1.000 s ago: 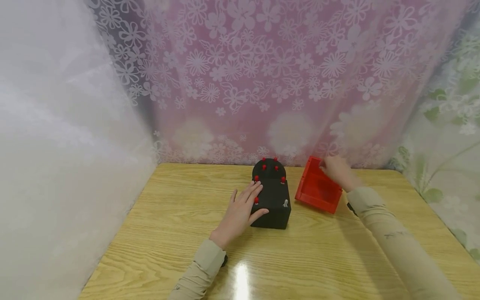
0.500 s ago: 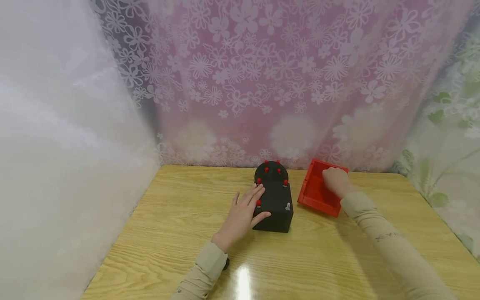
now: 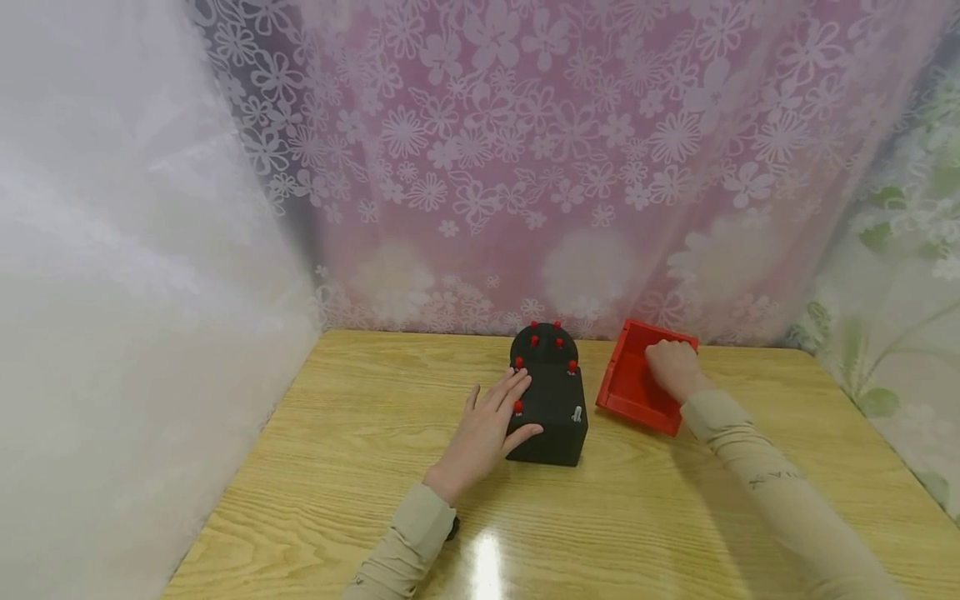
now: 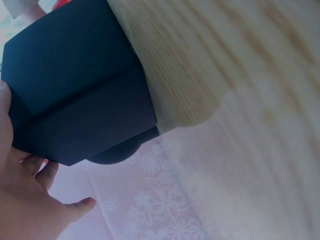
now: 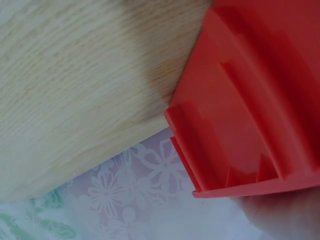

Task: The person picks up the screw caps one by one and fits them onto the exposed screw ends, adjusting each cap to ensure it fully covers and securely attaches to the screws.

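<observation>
A black box [image 3: 551, 392] with a rounded back part stands on the table, fitted with several red-tipped pegs [image 3: 572, 367] and one silver-grey toggle-like piece [image 3: 577, 414]. My left hand [image 3: 480, 433] rests on the box's left side, fingers extended over its top near a red peg; the left wrist view shows this hand [image 4: 30, 200] against the black box [image 4: 75, 75]. To the right, my right hand [image 3: 673, 368] reaches down into an open red bin [image 3: 637, 414]. Its fingertips are hidden, so what they touch cannot be seen. The right wrist view shows the bin's outer side [image 5: 225, 110].
The wooden table [image 3: 337, 467] ends at a pink flowered curtain [image 3: 480, 167] close behind the box and bin. Pale sheeting [image 3: 135, 292] hangs at the left, and a leaf-patterned sheet [image 3: 885, 333] at the right.
My right hand has lowered deeper into the red bin, its fingers now out of sight. The left hand stays on the black box. The head view has shifted slightly.
</observation>
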Available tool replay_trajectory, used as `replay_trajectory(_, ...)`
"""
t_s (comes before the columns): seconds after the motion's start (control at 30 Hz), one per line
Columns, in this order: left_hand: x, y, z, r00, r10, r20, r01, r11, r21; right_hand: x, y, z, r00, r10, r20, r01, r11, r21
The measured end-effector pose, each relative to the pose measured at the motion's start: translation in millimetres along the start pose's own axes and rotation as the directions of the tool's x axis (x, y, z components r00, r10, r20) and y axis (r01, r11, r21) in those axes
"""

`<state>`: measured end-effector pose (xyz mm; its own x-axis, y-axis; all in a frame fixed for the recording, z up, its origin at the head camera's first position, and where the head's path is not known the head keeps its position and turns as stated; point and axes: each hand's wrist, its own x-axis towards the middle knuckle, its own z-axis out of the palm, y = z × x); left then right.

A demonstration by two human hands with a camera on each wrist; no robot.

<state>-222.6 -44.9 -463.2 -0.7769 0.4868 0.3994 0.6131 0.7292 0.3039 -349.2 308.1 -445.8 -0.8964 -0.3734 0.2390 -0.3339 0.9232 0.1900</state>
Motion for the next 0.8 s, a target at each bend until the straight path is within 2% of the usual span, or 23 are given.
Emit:
replay_trajectory(0.23, 0.0, -0.3, 0.7, 1.000, 0.001, -0.007, -0.001, 1.000, 0.007, -0.1, 3.5, -2.0, 0.999, 0.002, -0.048, -0.001, 1.000, 0.010)
replay_trajectory(0.47, 0.7, -0.9, 2.1, 1.000, 0.010, -0.013, -0.010, 1.000, 0.008, -4.0, 2.6, -3.8, 0.999, -0.036, 0.019, 0.036, 0.999, -0.017)
replay_trajectory(0.8, -0.4, -1.5, 1.4, 1.000, 0.013, -0.023, -0.013, 1.000, 0.012, 0.0, 6.0, 5.3, 0.996, -0.030, 0.080, 0.023, 0.997, 0.079)
